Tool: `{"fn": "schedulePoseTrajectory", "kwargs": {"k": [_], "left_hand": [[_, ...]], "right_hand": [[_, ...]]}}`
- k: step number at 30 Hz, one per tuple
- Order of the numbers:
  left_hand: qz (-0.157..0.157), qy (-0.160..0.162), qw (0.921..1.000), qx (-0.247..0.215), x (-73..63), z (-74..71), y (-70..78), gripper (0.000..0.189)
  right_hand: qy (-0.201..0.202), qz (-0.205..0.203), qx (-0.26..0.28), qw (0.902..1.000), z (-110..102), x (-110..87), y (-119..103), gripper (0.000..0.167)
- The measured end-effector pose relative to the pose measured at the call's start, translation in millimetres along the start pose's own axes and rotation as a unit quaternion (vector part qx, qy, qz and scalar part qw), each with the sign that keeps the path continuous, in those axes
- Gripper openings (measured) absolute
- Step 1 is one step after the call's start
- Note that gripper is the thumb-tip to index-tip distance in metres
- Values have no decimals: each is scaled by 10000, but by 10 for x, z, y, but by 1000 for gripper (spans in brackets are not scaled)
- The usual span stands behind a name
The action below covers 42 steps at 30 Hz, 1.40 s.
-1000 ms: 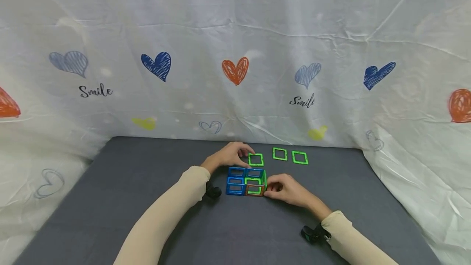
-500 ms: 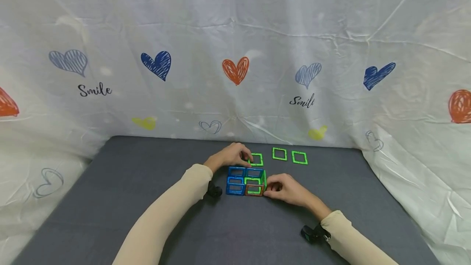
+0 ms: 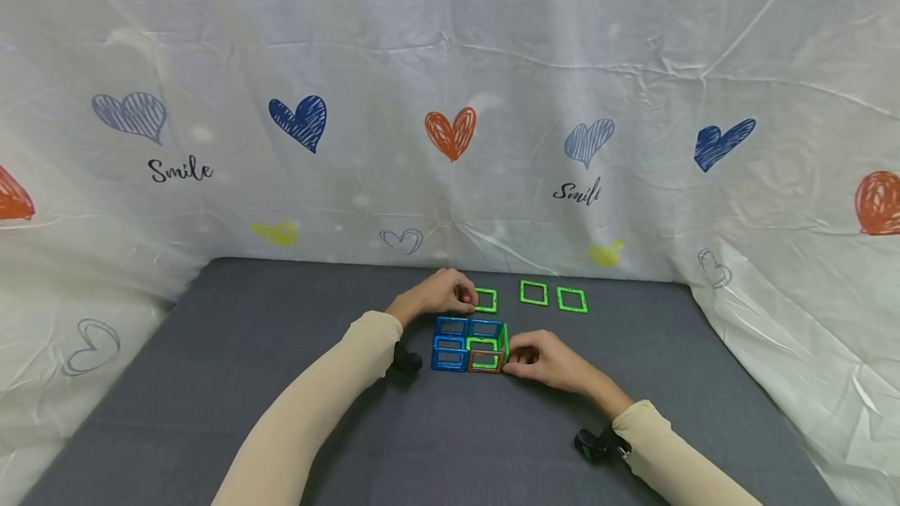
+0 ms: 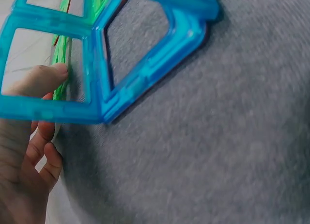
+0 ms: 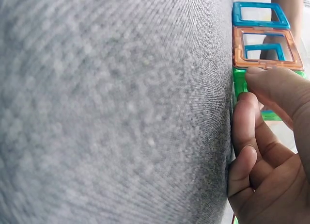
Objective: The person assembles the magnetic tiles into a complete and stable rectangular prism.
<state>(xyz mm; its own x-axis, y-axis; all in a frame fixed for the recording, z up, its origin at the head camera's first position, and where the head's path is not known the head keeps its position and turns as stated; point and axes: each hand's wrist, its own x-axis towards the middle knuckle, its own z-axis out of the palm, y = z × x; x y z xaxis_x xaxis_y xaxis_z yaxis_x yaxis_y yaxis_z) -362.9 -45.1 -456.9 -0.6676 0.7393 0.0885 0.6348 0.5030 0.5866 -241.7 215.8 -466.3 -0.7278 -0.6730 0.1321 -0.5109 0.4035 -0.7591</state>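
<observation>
In the head view, my left hand [image 3: 446,291] pinches the left edge of a green square magnetic tile [image 3: 487,301] behind a small build of frame tiles. The left wrist view shows the thumb [image 4: 51,74] pressed on that green tile, seen through a blue tile [image 4: 48,110]. My right hand [image 3: 548,361] rests at the build's right side. Its thumb [image 5: 276,86] and fingertips touch the outside of the green side tile [image 5: 240,83], right by the orange tile [image 5: 269,64]. The build has blue tiles [image 3: 450,360] at left and back, with green and orange ones at right.
Two loose green square tiles, one [image 3: 533,293] left of the other [image 3: 573,300], lie toward the table's back edge. The dark grey table [image 3: 436,443] ends against a white curtain [image 3: 366,100] printed with hearts.
My left hand has taken hold of the nearest green tile's left edge and shifted it slightly left and back. The right hand stays at the build's side.
</observation>
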Motion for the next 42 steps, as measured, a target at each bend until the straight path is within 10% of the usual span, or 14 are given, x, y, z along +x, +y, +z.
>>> {"fn": "schedulePoseTrajectory", "kwargs": {"k": [28,42], "left_hand": [[-33,8,9999,142,-186,-244,-40,8],[229,550,9980,204,-514,-528,2,3]], "right_hand": [[20,-11,-8,10000,6,2,5,10],[29,-6,-53,10000,3,-19,-21,10]]}}
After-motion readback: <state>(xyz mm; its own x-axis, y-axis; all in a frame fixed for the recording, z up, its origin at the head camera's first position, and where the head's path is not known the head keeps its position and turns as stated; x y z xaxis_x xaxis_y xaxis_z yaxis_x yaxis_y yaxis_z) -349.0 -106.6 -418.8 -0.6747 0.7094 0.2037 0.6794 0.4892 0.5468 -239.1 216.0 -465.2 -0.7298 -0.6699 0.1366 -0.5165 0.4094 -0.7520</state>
